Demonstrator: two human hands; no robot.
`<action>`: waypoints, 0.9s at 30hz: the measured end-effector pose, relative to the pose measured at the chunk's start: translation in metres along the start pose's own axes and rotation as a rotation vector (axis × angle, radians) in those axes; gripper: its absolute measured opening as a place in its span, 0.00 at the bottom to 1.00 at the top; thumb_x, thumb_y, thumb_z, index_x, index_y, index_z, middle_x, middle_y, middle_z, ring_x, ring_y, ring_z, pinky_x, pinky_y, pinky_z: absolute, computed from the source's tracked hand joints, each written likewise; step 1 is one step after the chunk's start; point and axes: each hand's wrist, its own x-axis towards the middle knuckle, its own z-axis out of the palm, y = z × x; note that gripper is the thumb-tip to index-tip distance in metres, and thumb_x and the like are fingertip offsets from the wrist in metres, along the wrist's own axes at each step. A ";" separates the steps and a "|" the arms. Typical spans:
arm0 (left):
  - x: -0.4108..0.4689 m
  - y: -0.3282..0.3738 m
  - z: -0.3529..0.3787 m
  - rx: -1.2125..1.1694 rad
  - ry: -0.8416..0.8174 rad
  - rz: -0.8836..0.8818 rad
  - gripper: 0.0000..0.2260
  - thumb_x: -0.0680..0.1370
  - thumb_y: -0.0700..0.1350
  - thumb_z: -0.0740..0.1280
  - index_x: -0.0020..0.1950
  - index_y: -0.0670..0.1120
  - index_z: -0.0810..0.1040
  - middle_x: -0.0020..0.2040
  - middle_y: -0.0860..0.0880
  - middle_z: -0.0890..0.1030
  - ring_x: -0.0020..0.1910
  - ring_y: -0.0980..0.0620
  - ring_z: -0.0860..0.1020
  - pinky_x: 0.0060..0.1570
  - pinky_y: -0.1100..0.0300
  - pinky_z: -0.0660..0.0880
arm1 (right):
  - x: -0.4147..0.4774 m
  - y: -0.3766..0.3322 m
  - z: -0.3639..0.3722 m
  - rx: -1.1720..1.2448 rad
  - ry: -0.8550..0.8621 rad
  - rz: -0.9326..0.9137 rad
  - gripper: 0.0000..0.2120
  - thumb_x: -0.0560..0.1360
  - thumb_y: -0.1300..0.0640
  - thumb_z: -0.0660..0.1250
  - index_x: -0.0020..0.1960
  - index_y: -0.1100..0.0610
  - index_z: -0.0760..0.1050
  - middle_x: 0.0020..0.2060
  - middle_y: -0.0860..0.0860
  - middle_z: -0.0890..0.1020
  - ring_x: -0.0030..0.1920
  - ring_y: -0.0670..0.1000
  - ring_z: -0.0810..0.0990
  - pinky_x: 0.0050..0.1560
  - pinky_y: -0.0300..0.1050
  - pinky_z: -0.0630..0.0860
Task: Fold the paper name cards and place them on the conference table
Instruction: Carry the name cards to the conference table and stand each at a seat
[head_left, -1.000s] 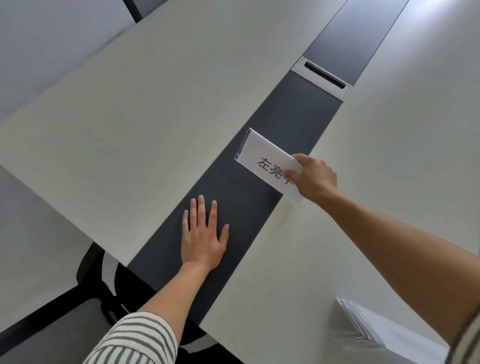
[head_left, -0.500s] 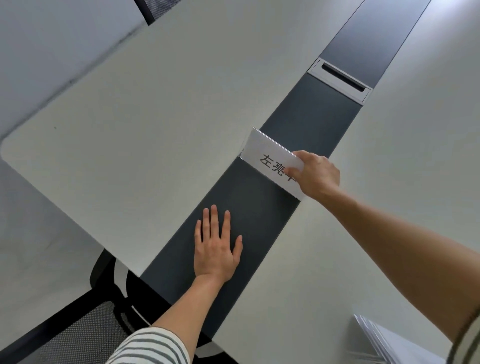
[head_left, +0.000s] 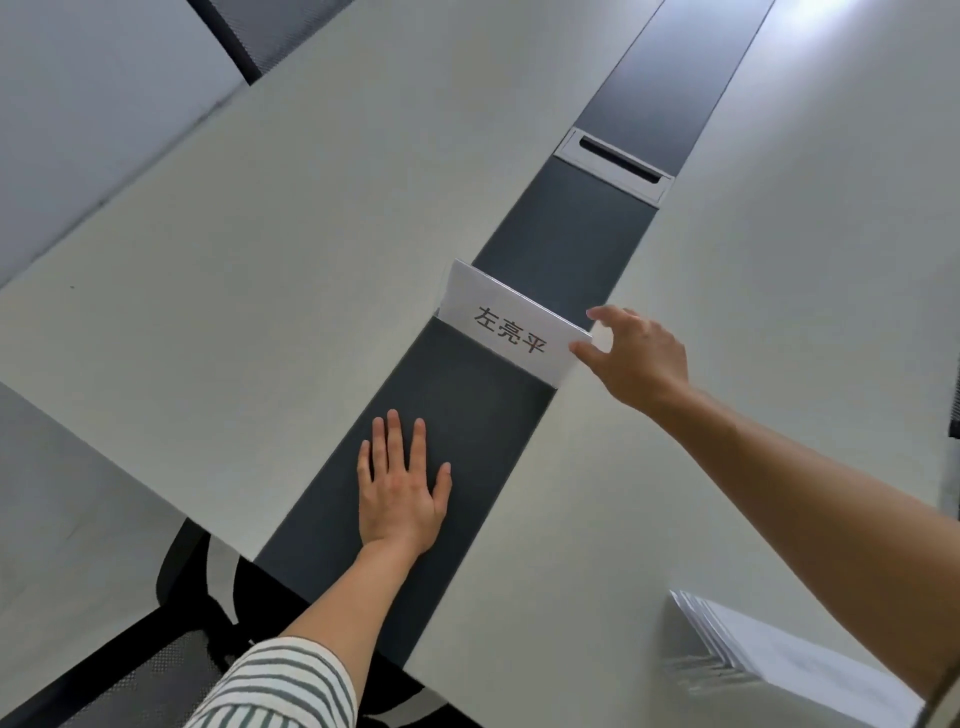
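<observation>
One folded name card (head_left: 511, 325) stands on the table's dark centre strip (head_left: 457, 415) at your twelve o'clock, your right hand (head_left: 631, 358) opened wide beside its end, left hand (head_left: 402, 486) flat and empty, and a stack of sheets (head_left: 769, 654) at four o'clock looks unfolded.

White conference table (head_left: 260, 270) with dark centre strip (head_left: 467, 415) carrying a folded name card (head_left: 511, 325); paper stack (head_left: 769, 654) at its near edge.
</observation>
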 end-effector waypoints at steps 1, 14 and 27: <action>0.000 0.001 -0.003 0.010 -0.015 0.001 0.31 0.79 0.61 0.44 0.78 0.46 0.52 0.79 0.40 0.51 0.78 0.42 0.48 0.75 0.45 0.48 | -0.013 0.010 -0.006 0.019 0.000 0.017 0.21 0.75 0.42 0.65 0.65 0.49 0.73 0.60 0.49 0.81 0.57 0.54 0.79 0.55 0.51 0.76; -0.082 0.137 -0.103 -0.537 -0.418 0.412 0.24 0.74 0.59 0.67 0.67 0.50 0.72 0.61 0.51 0.79 0.60 0.55 0.76 0.61 0.56 0.73 | -0.223 0.171 -0.052 0.269 -0.061 0.146 0.20 0.69 0.37 0.67 0.55 0.46 0.80 0.47 0.42 0.85 0.45 0.40 0.82 0.53 0.49 0.79; -0.151 0.226 -0.071 -0.446 -0.543 0.583 0.26 0.71 0.53 0.73 0.67 0.53 0.73 0.66 0.53 0.74 0.65 0.52 0.72 0.65 0.56 0.69 | -0.313 0.259 -0.052 0.154 -0.237 0.176 0.27 0.65 0.39 0.74 0.62 0.43 0.77 0.59 0.42 0.82 0.58 0.48 0.79 0.55 0.43 0.73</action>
